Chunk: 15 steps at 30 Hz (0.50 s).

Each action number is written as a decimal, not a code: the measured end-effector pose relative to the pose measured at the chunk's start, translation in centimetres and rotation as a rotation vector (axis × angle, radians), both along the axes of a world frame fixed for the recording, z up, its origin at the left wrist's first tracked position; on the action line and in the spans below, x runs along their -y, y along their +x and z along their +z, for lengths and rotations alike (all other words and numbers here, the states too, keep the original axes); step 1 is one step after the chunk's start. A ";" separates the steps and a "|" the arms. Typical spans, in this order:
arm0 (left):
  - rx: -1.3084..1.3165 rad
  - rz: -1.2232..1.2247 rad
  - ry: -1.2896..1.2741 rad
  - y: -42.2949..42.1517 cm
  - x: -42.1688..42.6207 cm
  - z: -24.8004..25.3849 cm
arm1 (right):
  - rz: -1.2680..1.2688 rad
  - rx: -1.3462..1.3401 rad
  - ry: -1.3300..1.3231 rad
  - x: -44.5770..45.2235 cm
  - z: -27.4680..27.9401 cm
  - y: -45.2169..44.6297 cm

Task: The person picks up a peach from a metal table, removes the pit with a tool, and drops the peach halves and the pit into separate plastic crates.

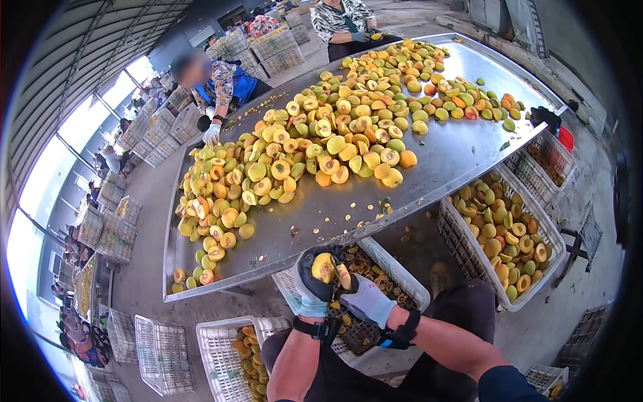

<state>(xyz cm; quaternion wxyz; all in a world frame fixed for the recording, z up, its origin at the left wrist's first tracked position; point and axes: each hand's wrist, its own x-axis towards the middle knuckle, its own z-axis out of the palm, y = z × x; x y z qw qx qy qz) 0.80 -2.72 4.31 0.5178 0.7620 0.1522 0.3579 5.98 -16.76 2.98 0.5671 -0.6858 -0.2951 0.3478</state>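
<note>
My left hand [313,285], in a grey and black glove, is closed around a yellow fruit half [323,267] just beyond the table's near edge. My gloved right hand [368,298] grips a small knife [343,274], its wooden-looking part close against the fruit; the blade is hard to make out. Below both hands a white crate [395,268] holds brown pits and scraps. Heaps of yellow, green and orange fruit [301,141], many cut in half, lie on the metal table [429,175].
Crates of fruit halves stand at the right [512,298] and lower left [218,348]. An empty-looking crate [163,352] is farther left. Two people work across the table, one at the left [224,84], one at the back [341,23]. Stacked crates [278,52] rise behind.
</note>
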 end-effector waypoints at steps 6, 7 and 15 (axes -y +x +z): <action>-0.025 0.101 -0.107 1.3 -0.3 -2.6 | 0.007 0.041 -0.054 0.3 0.9 0.2; -0.023 0.096 -0.109 1.4 -0.2 -2.6 | 0.025 0.107 -0.111 0.2 0.9 0.2; -0.177 0.113 0.205 0.7 0.8 0.3 | -0.017 0.190 -0.281 0.2 2.3 -0.3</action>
